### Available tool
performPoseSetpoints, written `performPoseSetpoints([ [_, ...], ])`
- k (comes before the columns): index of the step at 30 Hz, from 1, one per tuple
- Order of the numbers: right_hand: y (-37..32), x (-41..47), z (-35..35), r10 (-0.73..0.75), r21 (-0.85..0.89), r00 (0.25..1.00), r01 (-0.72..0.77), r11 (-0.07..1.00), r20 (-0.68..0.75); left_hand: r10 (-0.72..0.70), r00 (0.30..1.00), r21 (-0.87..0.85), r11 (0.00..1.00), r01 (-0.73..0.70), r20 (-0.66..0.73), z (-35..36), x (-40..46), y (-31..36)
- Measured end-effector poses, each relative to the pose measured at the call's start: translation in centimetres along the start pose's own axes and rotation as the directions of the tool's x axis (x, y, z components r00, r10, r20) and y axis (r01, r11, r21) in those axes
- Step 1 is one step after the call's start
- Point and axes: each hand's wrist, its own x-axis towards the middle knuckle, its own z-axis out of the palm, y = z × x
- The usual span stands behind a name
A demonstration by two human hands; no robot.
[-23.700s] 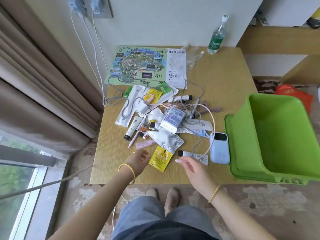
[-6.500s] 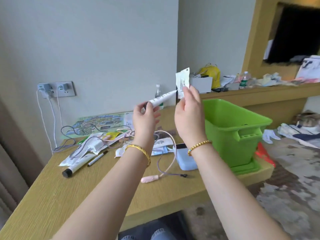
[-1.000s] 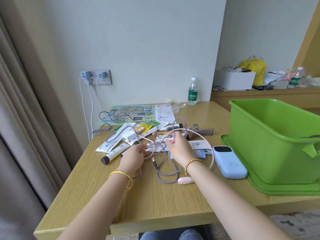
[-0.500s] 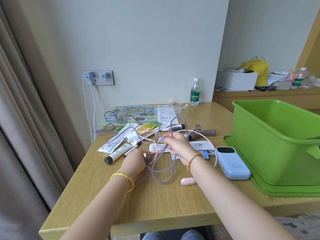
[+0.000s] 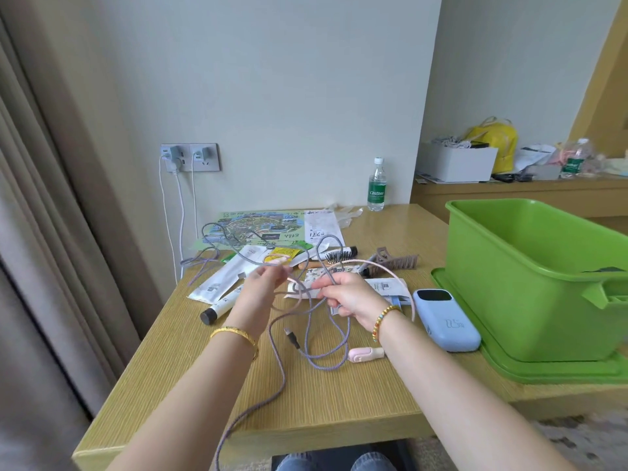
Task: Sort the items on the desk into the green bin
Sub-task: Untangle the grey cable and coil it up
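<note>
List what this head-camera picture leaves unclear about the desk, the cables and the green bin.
- Green bin: its near wall hides its floor and contents; the right edge cuts it off.
- Purple cable: one end runs off the bottom edge; its loops tangle with the pink cable.
- Right hand: curled fingers hide how many strands it grips.
- Map: its print is too small to read.
- Tube: the label is blurred.

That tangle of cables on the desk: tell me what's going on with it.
A person is untangling cables above the desk. The left hand pinches the pink cable, and the right hand grips loops of the purple braided cable, whose end trails off the front edge. The green bin waits at the right, with the blue power bank beside it.
</note>
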Motion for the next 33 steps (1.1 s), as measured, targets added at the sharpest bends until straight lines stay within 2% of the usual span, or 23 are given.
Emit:
performPoseSetpoints([
  [4, 0.6, 0.8, -0.7, 0.011, -0.039, 0.950, -0.024, 0.999, -0.313, -0.033, 0.994, -0.191, 0.981, 0.012, -0.104, -0.8, 0.0, 1.9],
  [5, 0.7, 1.0, -1.0, 0.009, -0.029, 0.930, -0.022, 0.999, -0.368, -0.048, 0.988, -0.177, 0.984, 0.022, -0.145, -1.4, 0.1, 2.2],
  [7, 1.0, 1.1, -1.4, 0.016, -0.009, 0.909, -0.022, 1.000, -0.417, -0.030, 0.985, 0.016, 0.999, 0.033, -0.172, -3.1, 0.1, 2.6],
  [9, 1.0, 1.2, -1.5, 0.018, 0.018, 0.906, -0.011, 1.000, -0.423, -0.025, 0.994, 0.257, 0.965, 0.051, -0.103, -4.3, -0.3, 2.5],
  [11, 0.7, 1.3, -1.2, -0.005, 0.050, 0.913, 0.028, 0.998, -0.408, -0.055, 0.997, 0.416, 0.906, 0.076, -0.061, -4.8, -0.8, 2.1],
  [14, -0.2, 0.9, -0.4, -0.113, 0.016, 0.925, 0.128, 0.992, -0.364, 0.109, 0.986, 0.585, 0.811, -0.014, -0.127, -4.7, -1.5, 1.9],
  [16, -1.0, 0.5, 0.2, -0.187, -0.009, 0.926, 0.195, 0.981, -0.328, 0.258, 0.953, 0.623, 0.775, -0.108, -0.156, -4.8, -1.9, 2.0],
  [18, -1.7, 0.3, 0.7, -0.202, 0.067, 0.945, 0.226, 0.972, -0.256, 0.345, 0.926, 0.638, 0.750, -0.174, -0.154, -5.1, -2.1, 2.5],
  [20, -2.3, 0.1, 1.0, -0.182, 0.164, 0.964, 0.215, 0.963, -0.195, 0.343, 0.930, 0.628, 0.755, -0.187, -0.135, -5.3, -2.0, 3.2],
  [22, -2.6, 0.1, 1.2, -0.157, 0.201, 0.969, 0.196, 0.960, -0.192, 0.269, 0.958, 0.648, 0.747, -0.146, -0.095, -5.5, -2.1, 3.6],
  [24, -2.6, 0.0, 1.3, -0.124, 0.248, 0.969, 0.176, 0.953, -0.212, 0.227, 0.973, 0.767, 0.631, -0.118, -0.037, -6.1, -2.2, 3.5],
  [27, -2.2, -0.1, 0.9, -0.051, 0.362, 0.976, 0.127, 0.924, -0.213, 0.196, 0.981, 0.943, 0.327, -0.064, -0.001, -7.4, -2.5, 2.2],
  [29, -1.9, -0.1, 0.5, -0.012, 0.415, 0.981, 0.094, 0.905, -0.196, 0.171, 0.985, 0.984, 0.173, -0.033, 0.003, -8.1, -3.0, 1.1],
  [31, -1.6, -0.2, 0.4, 0.012, 0.431, 0.985, 0.064, 0.900, -0.171, 0.150, 0.988, 0.997, 0.066, -0.038, 0.028, -8.0, -3.5, 0.3],
  [33, -1.5, -0.2, 0.5, 0.023, 0.441, 0.987, 0.051, 0.896, -0.161, 0.156, 0.986, 0.998, 0.016, -0.068, 0.065, -7.4, -3.8, -0.2],
])
